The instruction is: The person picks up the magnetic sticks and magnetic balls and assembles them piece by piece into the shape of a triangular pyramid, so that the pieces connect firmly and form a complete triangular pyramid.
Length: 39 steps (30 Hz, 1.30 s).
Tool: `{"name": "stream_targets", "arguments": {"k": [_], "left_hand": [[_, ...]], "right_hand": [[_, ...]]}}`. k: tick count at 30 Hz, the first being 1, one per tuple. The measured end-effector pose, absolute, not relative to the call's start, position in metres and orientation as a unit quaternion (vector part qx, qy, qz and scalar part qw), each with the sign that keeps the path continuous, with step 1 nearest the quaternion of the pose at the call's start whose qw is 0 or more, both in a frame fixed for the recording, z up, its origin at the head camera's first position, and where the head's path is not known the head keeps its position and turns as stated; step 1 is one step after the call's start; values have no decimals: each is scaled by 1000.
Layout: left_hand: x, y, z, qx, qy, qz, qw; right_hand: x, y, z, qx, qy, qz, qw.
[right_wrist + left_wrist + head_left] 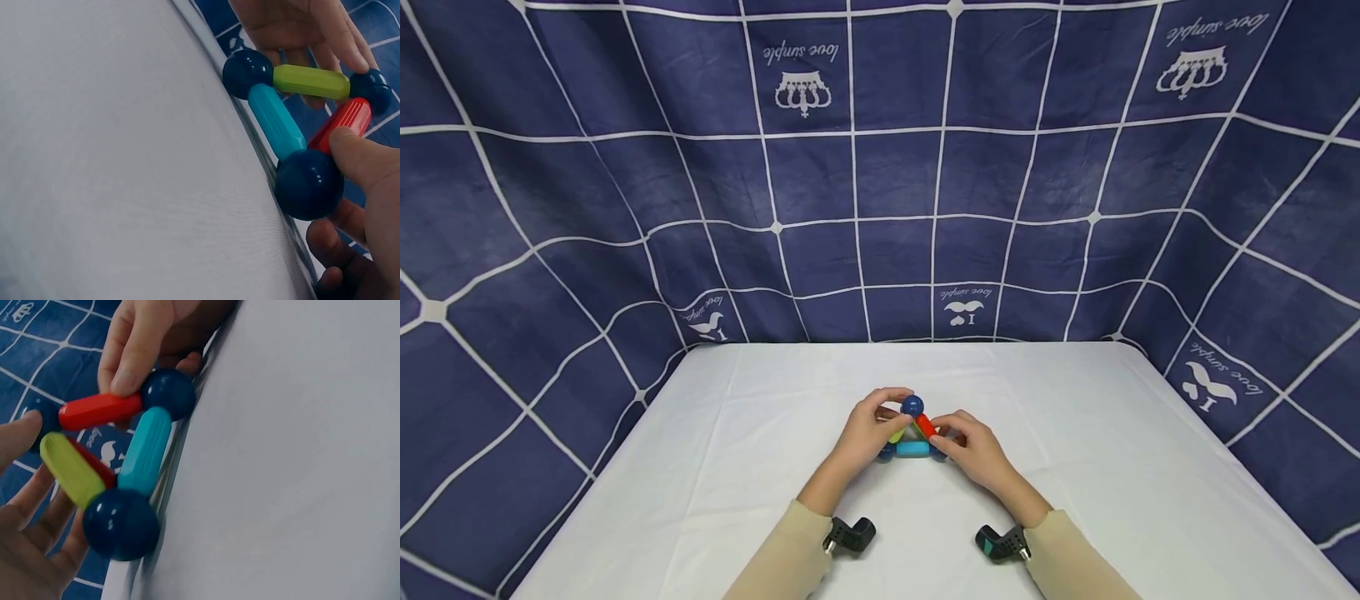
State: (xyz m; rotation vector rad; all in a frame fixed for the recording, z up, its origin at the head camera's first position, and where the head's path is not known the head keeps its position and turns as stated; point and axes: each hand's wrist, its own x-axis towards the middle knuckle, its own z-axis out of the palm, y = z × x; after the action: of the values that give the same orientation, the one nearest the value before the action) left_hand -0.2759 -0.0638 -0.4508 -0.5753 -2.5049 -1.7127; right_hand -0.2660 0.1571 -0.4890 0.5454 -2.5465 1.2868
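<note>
A triangular frame of magnetic rods and dark blue balls stands on the table in front of me. Its top ball (913, 405) is pinched between the thumb and fingers of my left hand (862, 432). My right hand (976, 451) grips the red rod (927, 426) that slopes down from that ball, thumb near its lower end. A light blue rod (913, 449) forms the base between two lower balls, the left one (121, 525) showing large in the left wrist view. The yellow-green rod (311, 81) makes the other side. Behind it, part of another red rod (94, 464) shows.
A white cloth covers the table (737, 467). Dark blue curtain (895, 175) with white grid lines hangs behind and along both sides. Black wrist cameras (852, 535) are strapped at both sleeve cuffs.
</note>
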Motion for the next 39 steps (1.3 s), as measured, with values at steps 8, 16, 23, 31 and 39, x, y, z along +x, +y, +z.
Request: {"name": "stream_targets", "arguments": {"k": [8,16,23,31,39], "left_hand": [[-280,-96,-454,-228,-831,-504,-57],[-284,-114,-461,-250,-847,-459,-97],[-285,-111,-465,-249,-855,-448,-82],[-286,-101,-471,-215,-864,-453,-46],[-285,-97,-469,-199,-876,-439,-24]], "right_hand": [[-268,166,-485,210,-864,451,81],[-270,179,-484,223,-859,460,6],[-270,183,-486,227,-851,473,6],[-269,184,-487,205,-859,466,47],[-273,183,-487,197,-867,453,70]]}}
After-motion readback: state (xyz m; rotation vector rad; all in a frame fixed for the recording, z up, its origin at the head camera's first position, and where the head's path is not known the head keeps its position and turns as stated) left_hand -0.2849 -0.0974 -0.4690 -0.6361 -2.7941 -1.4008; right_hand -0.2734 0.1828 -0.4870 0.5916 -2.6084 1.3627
